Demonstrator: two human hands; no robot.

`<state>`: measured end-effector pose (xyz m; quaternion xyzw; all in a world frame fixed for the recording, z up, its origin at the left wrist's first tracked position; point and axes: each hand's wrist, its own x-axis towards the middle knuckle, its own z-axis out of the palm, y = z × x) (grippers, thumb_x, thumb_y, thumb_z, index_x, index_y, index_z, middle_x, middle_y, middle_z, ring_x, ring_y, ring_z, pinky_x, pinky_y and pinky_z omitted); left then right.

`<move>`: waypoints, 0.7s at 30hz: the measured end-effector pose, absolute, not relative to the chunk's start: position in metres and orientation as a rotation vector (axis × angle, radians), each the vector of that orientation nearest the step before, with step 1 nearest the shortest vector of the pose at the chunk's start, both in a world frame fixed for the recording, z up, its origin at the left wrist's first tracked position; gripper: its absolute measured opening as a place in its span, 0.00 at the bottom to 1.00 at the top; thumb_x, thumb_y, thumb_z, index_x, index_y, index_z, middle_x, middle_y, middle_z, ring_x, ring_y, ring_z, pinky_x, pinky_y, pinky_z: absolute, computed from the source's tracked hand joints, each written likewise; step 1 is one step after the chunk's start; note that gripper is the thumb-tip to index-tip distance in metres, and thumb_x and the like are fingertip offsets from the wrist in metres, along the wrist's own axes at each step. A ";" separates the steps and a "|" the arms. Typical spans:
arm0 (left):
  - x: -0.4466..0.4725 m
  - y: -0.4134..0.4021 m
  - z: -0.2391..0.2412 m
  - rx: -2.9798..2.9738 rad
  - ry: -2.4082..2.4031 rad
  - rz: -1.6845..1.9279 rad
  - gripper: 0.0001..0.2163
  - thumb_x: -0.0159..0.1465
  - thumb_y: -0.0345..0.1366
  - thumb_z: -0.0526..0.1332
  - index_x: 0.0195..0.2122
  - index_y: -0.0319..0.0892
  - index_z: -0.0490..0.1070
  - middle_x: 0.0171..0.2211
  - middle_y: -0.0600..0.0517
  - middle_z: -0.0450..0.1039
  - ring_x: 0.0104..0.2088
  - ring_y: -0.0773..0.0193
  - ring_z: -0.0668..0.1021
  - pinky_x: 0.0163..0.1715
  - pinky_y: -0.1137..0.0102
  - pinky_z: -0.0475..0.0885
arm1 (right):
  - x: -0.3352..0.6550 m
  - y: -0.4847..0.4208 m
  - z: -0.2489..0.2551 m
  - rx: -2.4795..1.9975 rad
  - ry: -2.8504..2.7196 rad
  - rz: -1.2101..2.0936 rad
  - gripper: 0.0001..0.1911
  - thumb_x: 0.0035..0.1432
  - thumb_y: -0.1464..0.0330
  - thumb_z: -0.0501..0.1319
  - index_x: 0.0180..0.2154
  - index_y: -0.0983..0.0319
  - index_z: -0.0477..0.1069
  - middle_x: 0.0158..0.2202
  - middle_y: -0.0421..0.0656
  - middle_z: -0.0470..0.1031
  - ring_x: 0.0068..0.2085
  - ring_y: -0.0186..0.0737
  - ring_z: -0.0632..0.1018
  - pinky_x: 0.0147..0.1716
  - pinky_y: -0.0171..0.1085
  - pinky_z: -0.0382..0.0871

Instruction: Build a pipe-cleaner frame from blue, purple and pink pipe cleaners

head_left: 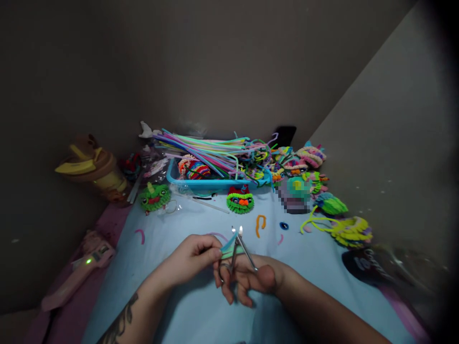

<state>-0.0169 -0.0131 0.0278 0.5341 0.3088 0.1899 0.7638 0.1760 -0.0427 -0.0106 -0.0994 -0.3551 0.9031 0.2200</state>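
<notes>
My left hand (195, 255) pinches a short light-blue and green pipe-cleaner piece (228, 247) over the pale blue cloth (172, 306). My right hand (247, 279) grips small metal scissors (238, 248), fingers through the loops, with the blades parted at the end of that piece. Both hands meet low in the middle of the view, just above the cloth.
A blue tray (201, 182) of long coloured pipe cleaners stands at the back. Finished fuzzy figures lie around it: green (155, 197), green and red (240, 199), several at the right (353, 230). A glue gun (81, 267) lies left, beside a yellow-brown bottle (95, 169). An orange hook (260, 223) lies ahead.
</notes>
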 end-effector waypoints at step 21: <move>-0.025 -0.015 0.037 2.244 0.817 0.706 0.10 0.65 0.32 0.52 0.31 0.41 0.71 0.23 0.51 0.71 0.27 0.66 0.71 0.29 0.72 0.64 | 0.155 -0.055 -0.019 -0.129 -0.715 2.296 0.32 0.32 0.44 0.68 0.22 0.67 0.64 0.25 0.39 0.67 0.16 0.21 0.61 0.13 0.26 0.53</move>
